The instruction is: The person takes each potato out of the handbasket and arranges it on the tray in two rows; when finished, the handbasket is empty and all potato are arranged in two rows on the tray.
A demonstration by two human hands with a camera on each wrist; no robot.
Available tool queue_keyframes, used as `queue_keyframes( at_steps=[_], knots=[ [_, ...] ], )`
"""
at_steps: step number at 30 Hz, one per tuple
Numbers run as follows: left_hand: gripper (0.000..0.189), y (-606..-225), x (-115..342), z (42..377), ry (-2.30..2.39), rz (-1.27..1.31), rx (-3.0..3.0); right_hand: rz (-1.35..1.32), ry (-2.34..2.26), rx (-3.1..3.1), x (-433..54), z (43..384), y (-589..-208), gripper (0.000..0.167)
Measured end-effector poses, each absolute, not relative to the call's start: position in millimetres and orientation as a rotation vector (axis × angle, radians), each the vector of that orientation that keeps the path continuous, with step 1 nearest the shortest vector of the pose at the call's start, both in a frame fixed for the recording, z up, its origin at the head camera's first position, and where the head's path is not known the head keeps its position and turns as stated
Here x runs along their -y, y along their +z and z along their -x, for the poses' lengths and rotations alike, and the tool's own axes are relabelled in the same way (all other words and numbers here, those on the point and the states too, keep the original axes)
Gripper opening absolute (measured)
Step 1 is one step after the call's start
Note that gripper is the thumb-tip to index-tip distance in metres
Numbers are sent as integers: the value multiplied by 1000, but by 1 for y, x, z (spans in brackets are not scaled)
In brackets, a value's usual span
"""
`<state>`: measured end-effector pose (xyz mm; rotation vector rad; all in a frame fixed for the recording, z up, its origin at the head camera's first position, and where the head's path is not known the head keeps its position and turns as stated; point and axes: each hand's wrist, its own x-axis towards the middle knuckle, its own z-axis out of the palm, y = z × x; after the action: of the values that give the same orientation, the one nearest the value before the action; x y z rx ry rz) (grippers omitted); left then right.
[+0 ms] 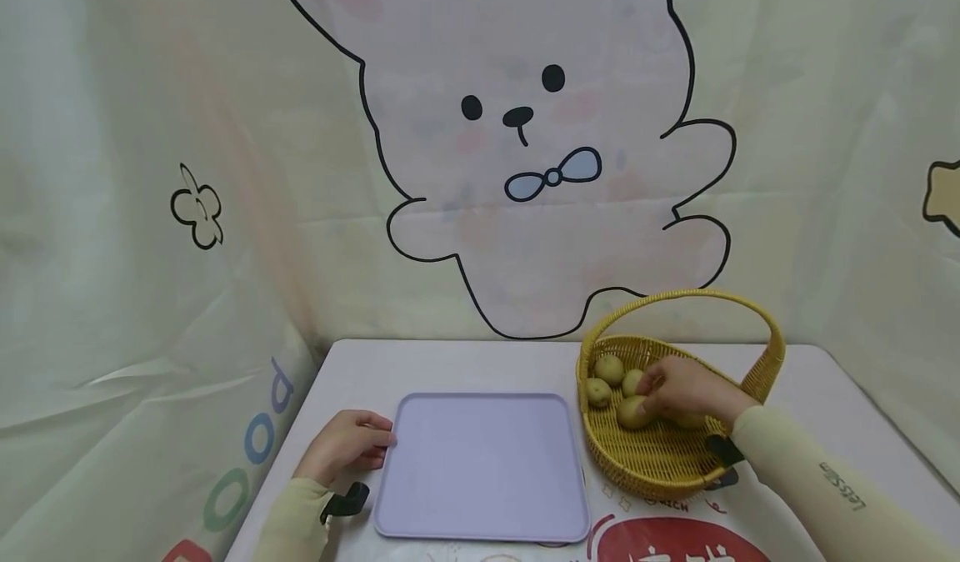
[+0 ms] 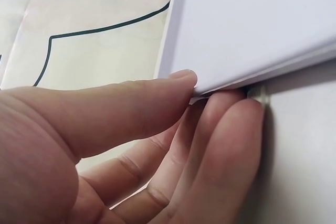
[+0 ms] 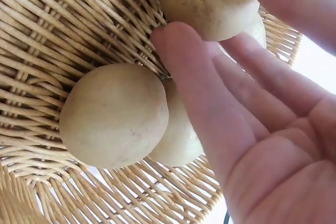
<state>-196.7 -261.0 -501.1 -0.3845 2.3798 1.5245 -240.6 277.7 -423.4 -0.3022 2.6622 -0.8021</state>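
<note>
At the left short side of the pale lilac tray [image 1: 480,466], my left hand [image 1: 348,445] pinches the rim. In the left wrist view the thumb [image 2: 157,100] lies on the tray's edge, with the other fingers curled beneath it. Inside the yellow wicker basket [image 1: 637,483] is my right hand [image 1: 686,387], holding a potato [image 3: 207,3] between thumb and fingers. Two more potatoes lie beside those fingers in the right wrist view, the nearer potato [image 3: 115,116] partly covering the other. Several potatoes [image 1: 609,370] rest toward the basket's back left, some partly hidden by the hand.
The basket's tall handle [image 1: 690,293] arches over the potatoes, with one end close to the right forearm. Both tray and basket stand on a white table [image 1: 360,370] with a red printed patch [image 1: 678,541] in front. A cartoon-printed curtain [image 1: 525,253] hangs behind.
</note>
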Motion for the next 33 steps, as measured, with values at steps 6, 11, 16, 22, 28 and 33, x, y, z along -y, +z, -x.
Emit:
queue_keyframes(
  at_steps=[6, 11, 16, 22, 28, 33],
  knots=[
    [27, -504, 262, 197, 1534, 364, -2374, 330, -726, -2670, -275, 237, -425, 30],
    [27, -506, 264, 196, 1559, 343, -2352, 323, -726, -2667, -272, 234, -425, 20],
    [28, -507, 265, 196, 1564, 333, -2346, 336, -720, -2697, -272, 230, -418, 23],
    [31, -508, 267, 197, 1557, 286, -2333, 360, -769, -2792, -272, 217, -402, 42],
    [32, -508, 269, 197, 1554, 262, -2319, 392, -913, -2849, -265, 185, -391, 51],
    [30, -509, 270, 199, 1542, 293, -2320, 383, -1045, -2858, -252, 161, -393, 51]
  ],
)
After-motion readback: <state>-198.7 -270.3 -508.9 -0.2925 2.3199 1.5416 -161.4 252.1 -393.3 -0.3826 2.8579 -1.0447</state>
